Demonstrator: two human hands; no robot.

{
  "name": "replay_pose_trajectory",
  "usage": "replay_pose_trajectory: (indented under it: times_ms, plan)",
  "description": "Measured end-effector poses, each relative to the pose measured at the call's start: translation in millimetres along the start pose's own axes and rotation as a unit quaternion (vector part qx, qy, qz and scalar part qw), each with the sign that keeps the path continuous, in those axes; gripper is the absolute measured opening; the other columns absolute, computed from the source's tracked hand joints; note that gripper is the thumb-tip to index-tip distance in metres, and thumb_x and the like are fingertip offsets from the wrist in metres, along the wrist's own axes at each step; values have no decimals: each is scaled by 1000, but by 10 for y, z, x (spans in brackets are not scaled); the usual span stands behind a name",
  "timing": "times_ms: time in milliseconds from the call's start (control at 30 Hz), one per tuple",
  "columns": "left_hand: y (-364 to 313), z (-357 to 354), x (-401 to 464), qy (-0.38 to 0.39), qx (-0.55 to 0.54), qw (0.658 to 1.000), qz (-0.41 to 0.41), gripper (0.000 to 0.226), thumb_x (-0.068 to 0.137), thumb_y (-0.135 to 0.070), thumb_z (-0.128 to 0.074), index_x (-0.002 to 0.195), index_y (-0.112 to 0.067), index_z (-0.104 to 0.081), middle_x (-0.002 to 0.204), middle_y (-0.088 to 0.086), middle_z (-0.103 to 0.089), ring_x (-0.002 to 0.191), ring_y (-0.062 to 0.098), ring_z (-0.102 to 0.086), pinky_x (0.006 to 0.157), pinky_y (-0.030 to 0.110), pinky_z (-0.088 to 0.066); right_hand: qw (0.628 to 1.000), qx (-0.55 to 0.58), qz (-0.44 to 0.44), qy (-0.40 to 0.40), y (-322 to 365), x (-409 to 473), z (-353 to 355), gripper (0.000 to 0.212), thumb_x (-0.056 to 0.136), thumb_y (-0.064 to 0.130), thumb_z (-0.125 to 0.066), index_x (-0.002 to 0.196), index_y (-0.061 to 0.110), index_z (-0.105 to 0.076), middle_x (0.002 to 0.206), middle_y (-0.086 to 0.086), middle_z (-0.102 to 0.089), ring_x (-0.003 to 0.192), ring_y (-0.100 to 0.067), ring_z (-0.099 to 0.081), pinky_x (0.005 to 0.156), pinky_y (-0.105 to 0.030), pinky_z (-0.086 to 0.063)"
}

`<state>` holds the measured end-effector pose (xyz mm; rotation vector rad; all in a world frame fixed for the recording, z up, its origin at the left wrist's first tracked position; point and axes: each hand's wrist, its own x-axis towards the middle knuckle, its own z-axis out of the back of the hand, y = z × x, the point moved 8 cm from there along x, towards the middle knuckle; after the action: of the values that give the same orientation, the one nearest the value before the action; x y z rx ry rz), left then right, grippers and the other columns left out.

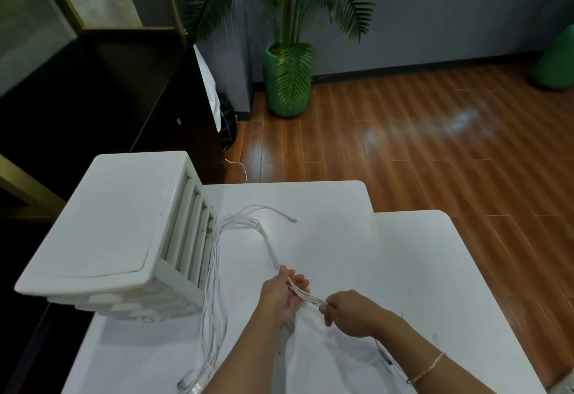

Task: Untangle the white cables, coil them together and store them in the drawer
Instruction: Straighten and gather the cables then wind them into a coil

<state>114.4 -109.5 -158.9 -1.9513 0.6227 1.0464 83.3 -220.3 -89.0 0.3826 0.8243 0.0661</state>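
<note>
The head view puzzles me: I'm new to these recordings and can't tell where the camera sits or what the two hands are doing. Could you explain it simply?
There is no machine here. A person wears a wide-angle camera on the head, looking forward and down, so you see their own arms reaching into the picture.

The left hand and the right hand both hold a bundle of white cables stretched between them. From the left hand the cables run out in a long loop over the white table and back toward the near edge, where some plugs lie.

On the table's left side stands a white drawer unit; its drawers look closed. Behind the table are a wooden floor and a potted palm.
</note>
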Motion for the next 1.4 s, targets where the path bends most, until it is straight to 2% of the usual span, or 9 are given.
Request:
replay_pose_trajectory:
  times_ms: [233, 433, 533, 700, 900, 1000, 1133, 1233, 1400]
  plan:
    - [314, -29, -227, 28, -91, 993, 63, 32, 102, -20, -39, 81, 2, -48, 71, 16, -51, 65, 27, -52, 58, 40, -48, 999, -47, -11, 6, 10, 134, -161, 34, 99, 22, -33, 108, 6, -62, 116, -12, -63, 106, -27, -58, 84, -34, -45]
    - [311, 124, -196, -6, -114, 992, 48, 33, 104, -18, -33, 76, -3, -43, 34, -1, -29, 27, 8, -26, 35, 18, -34, 995, -91, -13, 44, 109, 51, -284, 32, 99, 36, -37, 102, 11, -56, 98, -11, -58, 83, -24, -57, 68, -28, -39]
    - [260, 227, -180, -27, -80, 996, 32, 36, 104, -19, -30, 75, -3, -42, 35, -2, -27, 22, 6, -20, 27, 11, -19, 994, -68, -27, 81, 51, -82, -239, 41, 97, 41, -41, 105, 8, -64, 72, -1, -53, 53, -15, -50, 56, -23, -39]
    - [224, 207, -229, -34, -41, 999, 9, 36, 104, -18, -28, 73, -3, -41, 40, -1, -26, 21, 5, -18, 25, 13, -15, 991, -51, -16, 123, 27, -262, -149, 49, 92, 51, -48, 113, 8, -59, 76, -2, -53, 56, -12, -46, 58, -23, -41]
    - [249, 244, -263, -48, -28, 998, 3, 35, 104, -15, -28, 74, -3, -42, 55, 3, -26, 20, 4, -18, 25, 13, -15, 986, -72, -8, 153, -81, -321, -137, 29, 95, 35, -46, 112, 15, -59, 66, 5, -48, 53, -11, -42, 53, -21, -35]
    - [273, 280, -246, -45, -42, 998, 20, 29, 103, -13, -32, 80, -5, -46, 61, 5, -35, 23, 5, -23, 27, 11, -20, 984, -108, 2, 139, -85, -284, -175, 26, 96, 34, -43, 94, 16, -62, 85, -9, -60, 68, -19, -48, 57, -25, -35]
    - [371, 238, -334, -23, -56, 997, 51, 29, 97, -24, -48, 78, -1, -48, 49, 7, -44, 44, 16, -45, 47, 30, -48, 982, -136, 2, 129, -64, -247, -203, 33, 98, 26, -41, 120, 16, -62, 120, -10, -62, 93, -24, -56, 69, -28, -38]
    - [568, 223, -442, -3, -33, 996, 85, 35, 96, -30, -51, 76, -1, -50, 60, 10, -55, 65, 24, -55, 59, 36, -46, 979, -161, 14, 123, 2, -255, -227, 33, 99, 19, -38, 122, 11, -60, 125, -10, -59, 112, -28, -55, 85, -34, -42]
    - [797, 133, -514, 5, -90, 989, 115, 39, 99, -34, -44, 77, -1, -47, 70, 10, -51, 64, 26, -52, 59, 37, -51, 979, -192, 8, 73, 24, -188, -269, 28, 95, 10, -39, 113, 2, -59, 116, -16, -61, 84, -22, -47, 67, -29, -38]
